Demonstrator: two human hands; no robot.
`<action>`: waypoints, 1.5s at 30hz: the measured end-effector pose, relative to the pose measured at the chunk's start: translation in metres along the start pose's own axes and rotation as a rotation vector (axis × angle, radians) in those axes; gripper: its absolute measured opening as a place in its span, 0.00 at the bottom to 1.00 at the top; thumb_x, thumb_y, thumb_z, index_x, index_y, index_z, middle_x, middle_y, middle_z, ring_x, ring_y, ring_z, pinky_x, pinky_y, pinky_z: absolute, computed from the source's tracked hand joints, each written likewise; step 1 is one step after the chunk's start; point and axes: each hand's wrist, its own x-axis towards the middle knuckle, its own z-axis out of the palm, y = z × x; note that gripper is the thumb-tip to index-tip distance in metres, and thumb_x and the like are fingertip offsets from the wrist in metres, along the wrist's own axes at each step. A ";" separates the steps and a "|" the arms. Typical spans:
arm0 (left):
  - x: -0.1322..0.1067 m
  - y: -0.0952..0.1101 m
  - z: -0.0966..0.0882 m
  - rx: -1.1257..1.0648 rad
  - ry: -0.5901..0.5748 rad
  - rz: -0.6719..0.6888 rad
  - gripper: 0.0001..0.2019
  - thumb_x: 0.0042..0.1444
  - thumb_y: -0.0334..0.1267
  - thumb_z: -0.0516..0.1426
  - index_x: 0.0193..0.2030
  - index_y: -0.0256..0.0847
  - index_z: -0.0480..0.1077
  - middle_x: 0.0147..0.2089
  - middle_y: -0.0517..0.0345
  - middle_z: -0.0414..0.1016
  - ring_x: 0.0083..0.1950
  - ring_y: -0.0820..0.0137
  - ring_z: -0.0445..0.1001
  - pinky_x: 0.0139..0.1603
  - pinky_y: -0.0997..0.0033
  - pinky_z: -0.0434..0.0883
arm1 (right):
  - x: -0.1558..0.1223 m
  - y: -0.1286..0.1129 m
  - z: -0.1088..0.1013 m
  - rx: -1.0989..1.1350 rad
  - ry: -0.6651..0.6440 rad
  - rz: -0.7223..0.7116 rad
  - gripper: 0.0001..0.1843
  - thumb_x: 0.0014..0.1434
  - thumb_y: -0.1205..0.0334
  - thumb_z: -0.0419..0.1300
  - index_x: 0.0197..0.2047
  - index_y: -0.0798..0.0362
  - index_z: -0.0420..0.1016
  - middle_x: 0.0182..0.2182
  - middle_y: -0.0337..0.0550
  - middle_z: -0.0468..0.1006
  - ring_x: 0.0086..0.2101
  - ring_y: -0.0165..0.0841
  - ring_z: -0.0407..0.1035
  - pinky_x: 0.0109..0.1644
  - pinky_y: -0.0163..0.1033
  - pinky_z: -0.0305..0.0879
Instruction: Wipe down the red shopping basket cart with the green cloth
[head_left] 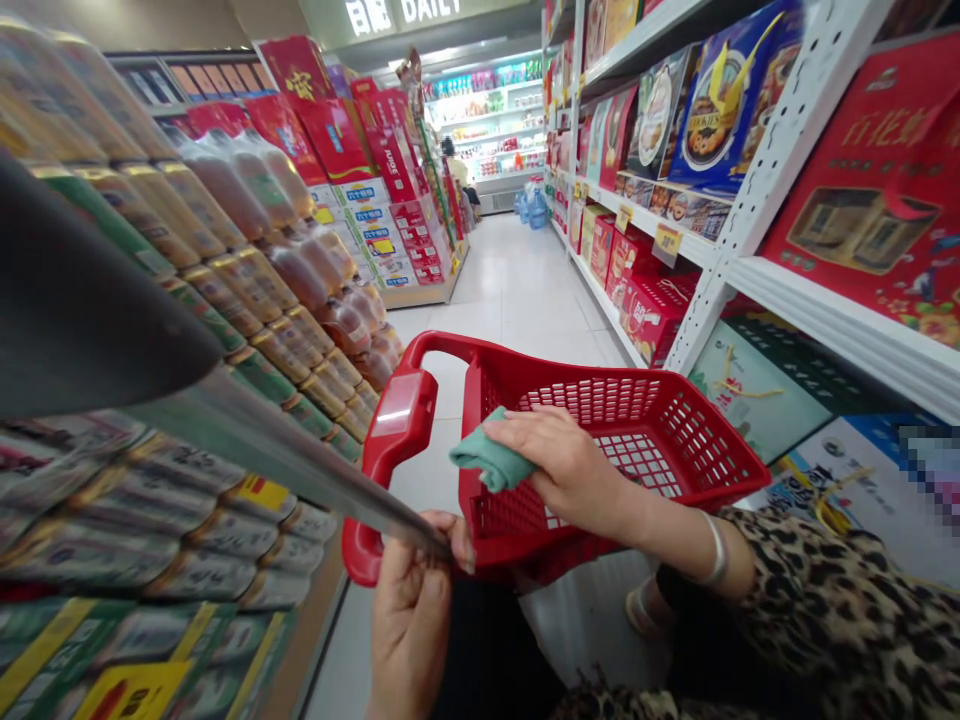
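Observation:
A red plastic shopping basket (585,378) with lattice sides stands tilted in front of me, a red loop handle (390,425) at its left. My right hand (559,455) presses a folded green cloth (495,455) against the basket's left rim. A grey metal pull rod (300,460) with a dark grip (97,310) slants from the upper left down to the basket. My left hand (416,590) is closed round the rod's lower end, beside the basket rim; part of its fingers is hidden.
Stacked drink packs (247,310) rise close on the left. White shelves (780,150) with gift boxes line the right. A tiled aisle (510,270) runs ahead to a lit cooler (487,110), with blue water bottles (537,208) and a person (459,170) near it.

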 end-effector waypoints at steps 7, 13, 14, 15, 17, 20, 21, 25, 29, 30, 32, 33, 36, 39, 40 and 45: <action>-0.007 -0.003 0.004 -0.034 0.113 -0.089 0.18 0.54 0.54 0.67 0.44 0.44 0.77 0.30 0.59 0.69 0.34 0.71 0.68 0.37 0.74 0.70 | 0.016 0.049 0.038 -0.245 -0.310 -0.636 0.17 0.74 0.62 0.54 0.60 0.36 0.76 0.60 0.35 0.79 0.67 0.32 0.62 0.74 0.57 0.37; -0.009 0.004 0.014 -0.020 0.187 -0.127 0.18 0.52 0.55 0.68 0.41 0.44 0.77 0.29 0.60 0.68 0.33 0.72 0.66 0.35 0.75 0.69 | 0.048 0.089 0.036 -0.281 -0.336 -0.584 0.22 0.73 0.69 0.53 0.63 0.39 0.74 0.61 0.38 0.78 0.67 0.33 0.62 0.74 0.59 0.34; -0.009 0.003 0.012 -0.020 0.188 -0.132 0.18 0.53 0.55 0.67 0.42 0.44 0.77 0.29 0.60 0.68 0.33 0.72 0.66 0.35 0.74 0.69 | 0.055 0.098 0.036 -0.291 -0.341 -0.520 0.23 0.72 0.71 0.53 0.63 0.40 0.74 0.61 0.39 0.78 0.67 0.35 0.62 0.73 0.61 0.35; -0.008 0.001 0.009 -0.022 0.185 -0.137 0.17 0.53 0.54 0.67 0.42 0.45 0.77 0.30 0.59 0.69 0.33 0.72 0.67 0.35 0.74 0.70 | 0.062 0.106 0.035 -0.302 -0.346 -0.455 0.23 0.71 0.72 0.54 0.63 0.40 0.74 0.61 0.41 0.78 0.67 0.36 0.63 0.72 0.62 0.36; -0.008 -0.004 -0.001 -0.018 0.141 -0.129 0.16 0.53 0.52 0.68 0.43 0.45 0.78 0.30 0.58 0.71 0.33 0.71 0.69 0.36 0.74 0.71 | 0.077 0.122 0.034 -0.329 -0.353 -0.344 0.24 0.70 0.73 0.54 0.62 0.41 0.74 0.61 0.42 0.77 0.66 0.38 0.63 0.71 0.62 0.39; -0.006 -0.011 -0.015 0.015 0.047 -0.097 0.15 0.52 0.48 0.69 0.44 0.44 0.79 0.29 0.56 0.72 0.32 0.70 0.70 0.35 0.73 0.72 | 0.099 0.139 0.033 -0.369 -0.361 -0.249 0.23 0.69 0.74 0.54 0.60 0.43 0.75 0.62 0.42 0.77 0.66 0.40 0.63 0.69 0.61 0.43; -0.005 -0.013 -0.019 0.027 0.034 -0.095 0.15 0.52 0.47 0.69 0.44 0.44 0.79 0.29 0.56 0.73 0.32 0.69 0.70 0.35 0.72 0.73 | 0.106 0.143 0.033 -0.381 -0.362 -0.227 0.23 0.69 0.75 0.54 0.60 0.44 0.75 0.62 0.43 0.77 0.66 0.40 0.64 0.69 0.61 0.44; -0.004 -0.015 -0.023 0.053 0.048 -0.114 0.15 0.51 0.47 0.69 0.43 0.44 0.79 0.30 0.55 0.73 0.33 0.68 0.71 0.36 0.70 0.74 | 0.123 0.148 0.036 -0.404 -0.378 -0.145 0.23 0.68 0.76 0.54 0.60 0.47 0.75 0.62 0.46 0.77 0.65 0.42 0.64 0.68 0.62 0.46; -0.006 -0.011 -0.017 0.041 0.025 -0.090 0.13 0.53 0.46 0.68 0.43 0.45 0.79 0.29 0.55 0.73 0.32 0.68 0.71 0.35 0.71 0.73 | 0.117 0.138 0.043 -0.407 -0.336 -0.094 0.23 0.66 0.76 0.55 0.58 0.45 0.77 0.61 0.46 0.78 0.64 0.44 0.65 0.67 0.63 0.48; -0.006 -0.010 -0.016 0.036 0.035 -0.087 0.12 0.53 0.46 0.68 0.43 0.45 0.79 0.29 0.55 0.74 0.32 0.68 0.71 0.35 0.71 0.73 | 0.112 0.134 0.046 -0.402 -0.314 -0.106 0.22 0.66 0.75 0.56 0.57 0.45 0.77 0.60 0.45 0.78 0.64 0.43 0.65 0.67 0.62 0.48; -0.007 -0.010 -0.016 0.031 0.045 -0.083 0.11 0.54 0.45 0.68 0.42 0.46 0.79 0.29 0.56 0.74 0.32 0.68 0.72 0.36 0.70 0.74 | 0.100 0.125 0.050 -0.384 -0.276 -0.153 0.20 0.67 0.74 0.58 0.55 0.44 0.78 0.59 0.43 0.79 0.63 0.43 0.65 0.67 0.61 0.49; -0.007 -0.010 -0.016 0.033 0.039 -0.074 0.11 0.54 0.45 0.68 0.43 0.46 0.79 0.29 0.56 0.74 0.32 0.69 0.72 0.36 0.70 0.74 | 0.094 0.120 0.051 -0.373 -0.262 -0.181 0.19 0.67 0.73 0.58 0.55 0.43 0.78 0.59 0.42 0.80 0.63 0.43 0.66 0.67 0.60 0.49; -0.007 -0.011 -0.019 0.053 0.003 -0.060 0.10 0.55 0.44 0.68 0.43 0.46 0.79 0.29 0.56 0.74 0.32 0.69 0.72 0.36 0.71 0.73 | 0.071 0.104 0.055 -0.336 -0.236 -0.243 0.20 0.66 0.72 0.59 0.56 0.43 0.79 0.57 0.41 0.81 0.62 0.42 0.67 0.69 0.59 0.47; -0.006 -0.012 -0.022 0.075 0.022 -0.092 0.12 0.53 0.45 0.68 0.42 0.45 0.79 0.29 0.55 0.74 0.33 0.68 0.71 0.36 0.70 0.73 | 0.048 0.086 0.054 -0.292 -0.231 -0.277 0.20 0.66 0.70 0.60 0.57 0.41 0.79 0.56 0.41 0.82 0.62 0.40 0.67 0.69 0.57 0.48; -0.006 -0.012 -0.022 0.080 0.029 -0.106 0.12 0.53 0.46 0.69 0.41 0.44 0.78 0.29 0.55 0.74 0.33 0.68 0.71 0.36 0.70 0.73 | 0.041 0.080 0.051 -0.273 -0.245 -0.288 0.20 0.67 0.69 0.59 0.57 0.41 0.79 0.57 0.42 0.81 0.62 0.39 0.67 0.69 0.56 0.48; -0.005 -0.011 -0.016 0.087 0.065 -0.128 0.16 0.50 0.49 0.70 0.40 0.42 0.76 0.28 0.57 0.72 0.31 0.69 0.70 0.35 0.70 0.72 | 0.033 0.063 0.024 -0.145 -0.407 -0.328 0.24 0.64 0.71 0.59 0.59 0.41 0.78 0.58 0.41 0.81 0.61 0.36 0.68 0.68 0.52 0.46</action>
